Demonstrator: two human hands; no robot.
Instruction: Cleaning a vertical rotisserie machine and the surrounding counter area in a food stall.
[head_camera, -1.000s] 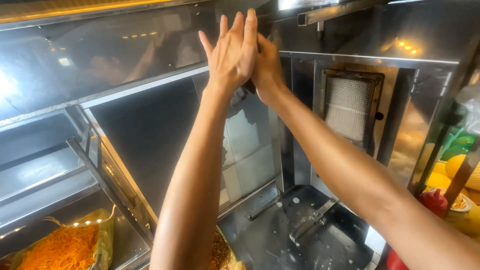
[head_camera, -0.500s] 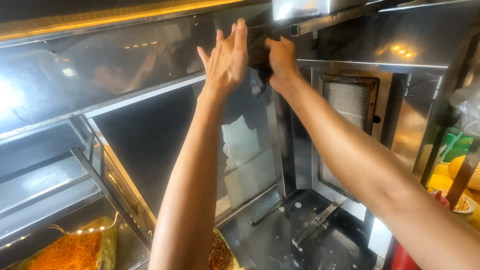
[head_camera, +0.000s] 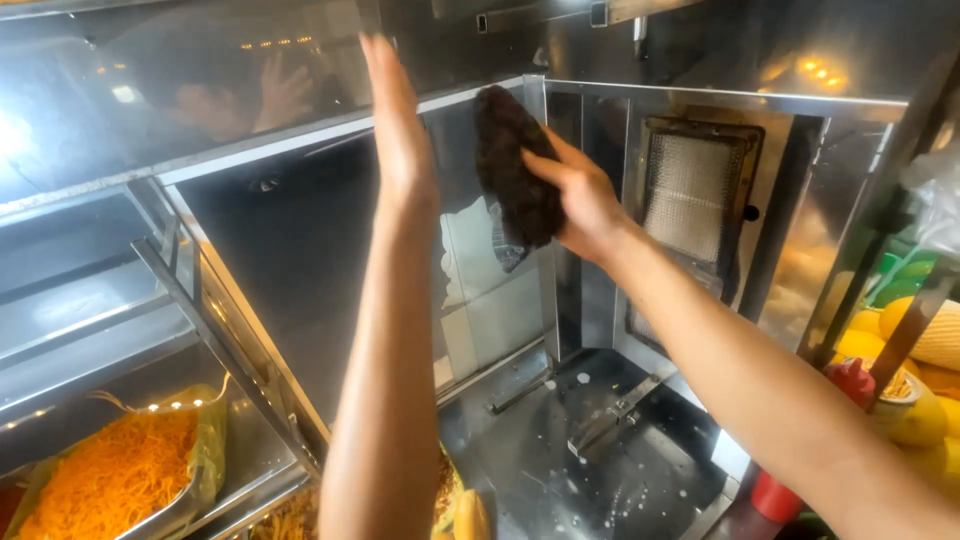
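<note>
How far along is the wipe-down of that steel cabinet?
Done: can't tell; the glass panel shows only reflections, no clear wiped area. In hand: right hand presses a dark cloth against the steel corner post, left hand flat on the glass beside it. Left: the cabinet floor is wet and spotted with white flecks, and the burner grille looks untouched.

Red bottle (head_camera: 778, 497) cut off below.
</note>
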